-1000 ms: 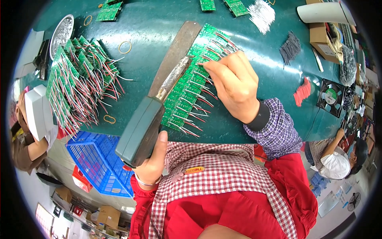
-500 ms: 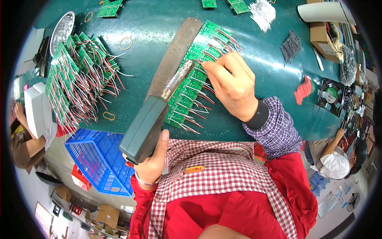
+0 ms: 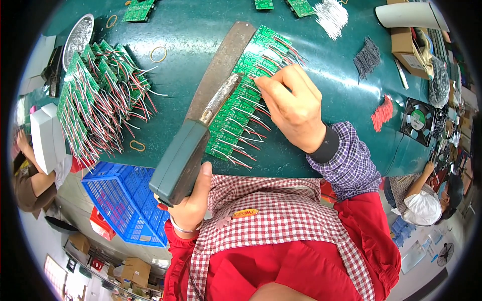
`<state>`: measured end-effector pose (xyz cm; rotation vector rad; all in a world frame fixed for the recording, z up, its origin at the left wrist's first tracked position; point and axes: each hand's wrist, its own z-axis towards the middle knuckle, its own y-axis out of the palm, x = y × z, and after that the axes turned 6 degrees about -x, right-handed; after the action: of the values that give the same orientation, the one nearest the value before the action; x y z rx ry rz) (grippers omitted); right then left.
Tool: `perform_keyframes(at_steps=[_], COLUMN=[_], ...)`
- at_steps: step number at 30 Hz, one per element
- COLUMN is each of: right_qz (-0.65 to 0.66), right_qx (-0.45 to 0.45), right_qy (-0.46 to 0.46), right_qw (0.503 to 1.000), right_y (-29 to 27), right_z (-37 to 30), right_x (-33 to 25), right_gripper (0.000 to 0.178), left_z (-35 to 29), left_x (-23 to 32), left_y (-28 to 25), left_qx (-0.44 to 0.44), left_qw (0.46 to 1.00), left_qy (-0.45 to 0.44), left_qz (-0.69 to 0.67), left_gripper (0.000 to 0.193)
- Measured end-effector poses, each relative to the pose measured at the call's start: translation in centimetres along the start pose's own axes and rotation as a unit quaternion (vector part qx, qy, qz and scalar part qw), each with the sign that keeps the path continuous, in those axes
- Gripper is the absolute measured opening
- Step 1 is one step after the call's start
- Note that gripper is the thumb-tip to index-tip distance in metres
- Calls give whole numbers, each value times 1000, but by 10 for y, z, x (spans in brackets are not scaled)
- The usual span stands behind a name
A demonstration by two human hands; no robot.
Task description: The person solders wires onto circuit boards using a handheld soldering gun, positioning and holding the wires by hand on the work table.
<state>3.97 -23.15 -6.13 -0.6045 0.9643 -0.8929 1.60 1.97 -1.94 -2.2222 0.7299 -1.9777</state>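
Observation:
My left hand (image 3: 193, 203) is closed round the handle of a dark green soldering gun (image 3: 178, 158). Its worn metal tip (image 3: 223, 95) reaches over a long green circuit board panel (image 3: 228, 128). Pairs of red and white wires stick out along the panel's right edge. My right hand (image 3: 296, 103) is pinched at that edge, around a thin wire whose end shows at the fingertips; most of it is hidden. A flat brown metal bar (image 3: 221, 67) lies along the panel's left side.
Wired green boards (image 3: 98, 95) are piled on the left, near a metal dish (image 3: 79, 42). White wires (image 3: 331, 19), black wires (image 3: 367, 57) and red wires (image 3: 382, 114) lie in bundles on the right, beside a fan (image 3: 417, 121). A blue crate (image 3: 125, 200) stands below the table edge.
The soldering gun has shifted slightly left and up, so its tip sits a little farther from my right fingertips. My right hand stays in place.

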Motion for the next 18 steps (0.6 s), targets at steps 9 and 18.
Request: perform_keyframes(at_steps=[9,18], right_qz=[-3,-6], right_qx=[1,3], right_qy=[-3,-3], right_qw=[1000,1000], right_y=[0,0], right_z=[1,0], right_x=[1,-1], right_gripper=[20,21], left_z=[-1,-4], left_x=[-1,2], left_y=[1,1], left_qx=[12,-2], left_qw=[1000,999], left_qy=[7,-44], left_qz=[-17,-28], left_gripper=[24,26])
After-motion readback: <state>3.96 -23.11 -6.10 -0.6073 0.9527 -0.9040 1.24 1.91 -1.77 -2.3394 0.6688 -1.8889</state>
